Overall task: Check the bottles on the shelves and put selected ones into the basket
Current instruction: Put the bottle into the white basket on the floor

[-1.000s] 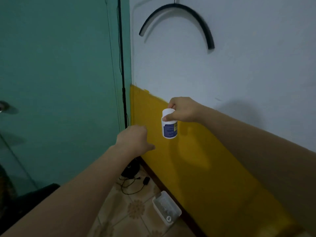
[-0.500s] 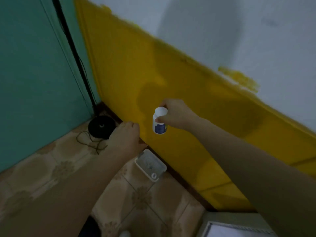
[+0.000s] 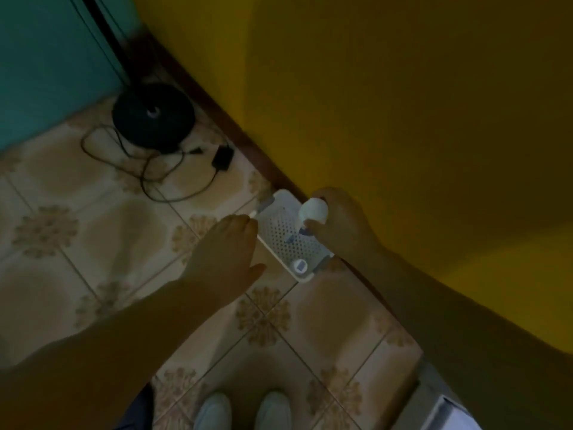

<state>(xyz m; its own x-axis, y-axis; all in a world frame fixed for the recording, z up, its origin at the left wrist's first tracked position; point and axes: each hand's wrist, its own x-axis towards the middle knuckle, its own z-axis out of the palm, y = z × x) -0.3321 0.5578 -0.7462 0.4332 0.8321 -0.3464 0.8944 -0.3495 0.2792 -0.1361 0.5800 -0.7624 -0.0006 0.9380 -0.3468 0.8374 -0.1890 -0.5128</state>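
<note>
A white perforated basket (image 3: 280,232) lies on the tiled floor against the yellow wall. My right hand (image 3: 339,223) grips a small white bottle (image 3: 312,212) with a white cap and a blue label, held over the basket's wall-side edge. A second small white bottle (image 3: 299,266) lies inside the basket at its near end. My left hand (image 3: 229,246) hovers over the basket's left rim, fingers curled, with nothing visible in it.
A black round base (image 3: 153,114) with tangled black cable and an adapter (image 3: 222,158) sits in the corner by the teal door (image 3: 46,57). My white shoes (image 3: 242,411) show at the bottom. A white box edge (image 3: 440,411) is at lower right.
The view tipped down from the wall to the floor. Both hands lowered toward the basket, the right one carrying the bottle down over it.
</note>
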